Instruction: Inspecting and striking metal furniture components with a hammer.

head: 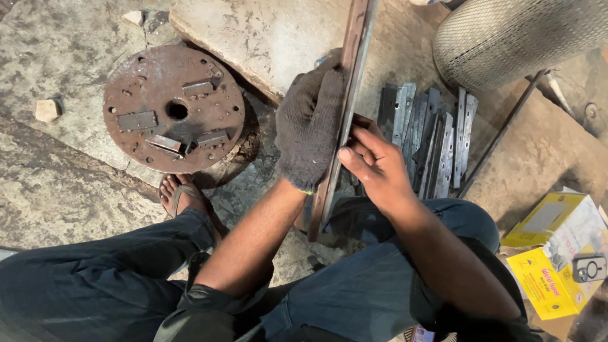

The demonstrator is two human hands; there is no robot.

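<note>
The person is sitting low over the stone floor (57, 183), holding a long rusty steel bar (345, 107) between both hands. The left hand (310, 130), in a dark knit glove, is wrapping around the bar's near side, closed on it. The right hand (373, 166), bare, is pinching the bar's edge from the other side, thumb and fingers narrow against the metal.

The bar looks heavy and fully stiff, its rusted face rough enough to grip, with edges that could cut a bare palm. Mid-length, where the 2 hands are sitting, seems the sound place to take it.

Its long axis is running from the person's knees up and away, leaning slightly right, the far end passing out of view at the top.

Just right of the bar a pile of grey punched metal strips (430, 136) is lying; well left of it a round rusty plate (174, 107) is resting.
</note>
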